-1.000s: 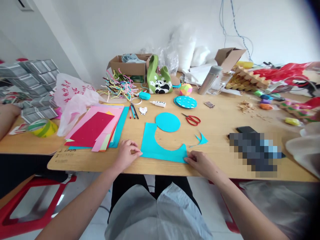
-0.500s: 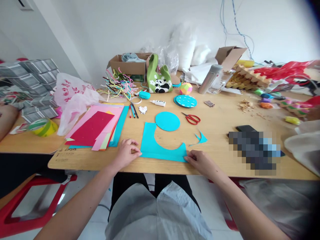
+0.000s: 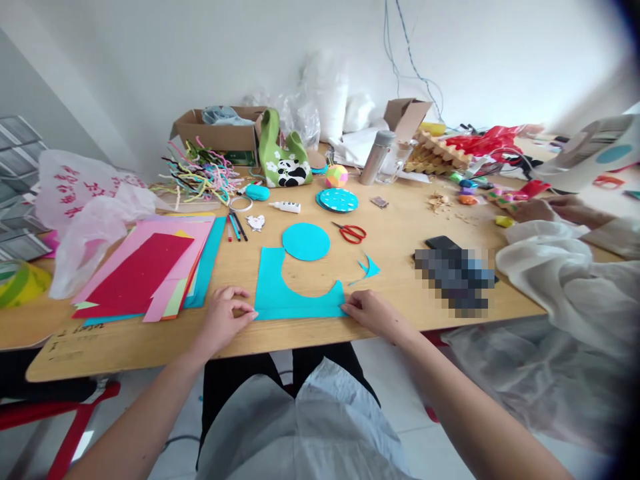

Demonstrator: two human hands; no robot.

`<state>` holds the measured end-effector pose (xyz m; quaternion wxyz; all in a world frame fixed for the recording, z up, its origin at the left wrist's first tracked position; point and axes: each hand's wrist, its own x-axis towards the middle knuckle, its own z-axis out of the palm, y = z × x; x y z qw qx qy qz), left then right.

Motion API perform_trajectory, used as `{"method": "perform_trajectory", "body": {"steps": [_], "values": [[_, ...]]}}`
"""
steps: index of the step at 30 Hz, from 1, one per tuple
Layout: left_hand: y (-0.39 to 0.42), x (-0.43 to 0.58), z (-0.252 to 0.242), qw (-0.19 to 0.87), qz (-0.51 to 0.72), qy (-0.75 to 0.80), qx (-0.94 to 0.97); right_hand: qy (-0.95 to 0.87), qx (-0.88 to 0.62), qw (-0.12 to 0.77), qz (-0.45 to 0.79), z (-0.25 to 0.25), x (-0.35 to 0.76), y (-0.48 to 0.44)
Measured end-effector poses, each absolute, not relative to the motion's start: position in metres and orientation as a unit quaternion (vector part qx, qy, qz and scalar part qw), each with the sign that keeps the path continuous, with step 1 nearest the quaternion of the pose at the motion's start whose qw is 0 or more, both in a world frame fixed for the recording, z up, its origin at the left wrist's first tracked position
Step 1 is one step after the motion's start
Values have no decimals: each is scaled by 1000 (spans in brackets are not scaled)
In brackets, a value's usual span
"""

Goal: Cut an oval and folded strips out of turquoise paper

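L hand (image 3: 225, 321) & R hand (image 3: 374, 313) pinch near corners of blue sheet (image 3: 295, 305); even, light pull prob. helps it lie flat.

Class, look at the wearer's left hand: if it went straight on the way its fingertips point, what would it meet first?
The left hand would meet the cut blue sheet, whose near left corner is at its fingertips. Whether it would push the sheet or slide over it is unclear.
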<state>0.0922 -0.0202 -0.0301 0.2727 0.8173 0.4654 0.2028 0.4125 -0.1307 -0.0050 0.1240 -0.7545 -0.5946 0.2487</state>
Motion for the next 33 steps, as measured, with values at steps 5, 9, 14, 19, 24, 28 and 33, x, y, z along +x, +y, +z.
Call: {"method": "perform_trajectory", "body": {"steps": [5,9,14,19,24,28,33], "values": [[-21,92,-30,270,198,468,818,-593,-756,120,251,-3,412,-129],[-22,92,-31,263,202,473,816,-588,-758,115,258,-2,412,-129],[-22,94,-33,259,218,476,812,-585,-761,111,259,-2,412,-129],[-22,95,-34,253,223,478,811,-586,-763,109,250,-3,411,-129],[-22,94,-34,252,220,475,814,-593,-760,113,242,-6,412,-129],[-21,94,-33,259,206,479,813,-597,-758,118,236,-10,413,-130],[-21,94,-32,267,195,478,814,-602,-754,129,228,-14,414,-132]]}}
